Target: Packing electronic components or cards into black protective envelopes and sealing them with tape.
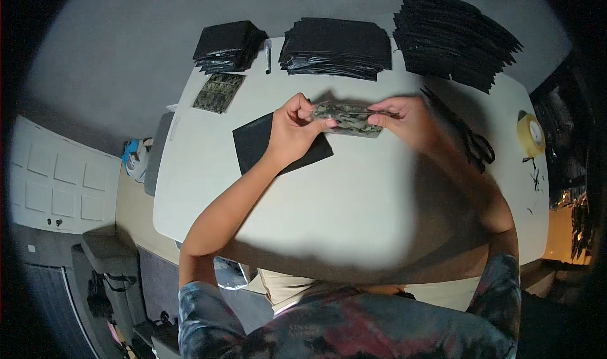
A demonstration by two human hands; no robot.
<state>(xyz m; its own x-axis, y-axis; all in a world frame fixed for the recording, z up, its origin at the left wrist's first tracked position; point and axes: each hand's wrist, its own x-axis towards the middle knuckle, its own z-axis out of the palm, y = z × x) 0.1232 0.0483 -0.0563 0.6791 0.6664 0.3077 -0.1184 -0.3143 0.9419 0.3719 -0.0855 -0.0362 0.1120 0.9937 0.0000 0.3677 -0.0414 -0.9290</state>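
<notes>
Packet (pixel 353 126) is pinched at its 9 o'clock end by left hand (pixel 293 130), 3 o'clock by right hand (pixel 412 123), both nearly closed.

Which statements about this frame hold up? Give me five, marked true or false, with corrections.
1. The left hand and right hand hold one camouflage packet. True.
2. The scissors lie left of the tape. True.
3. The scissors are in the right hand. False: they lie on the table.
4. The marker lies between the left stack and middle stack. True.
5. The tape touches the left stack. False: it is near the table's right edge.
</notes>
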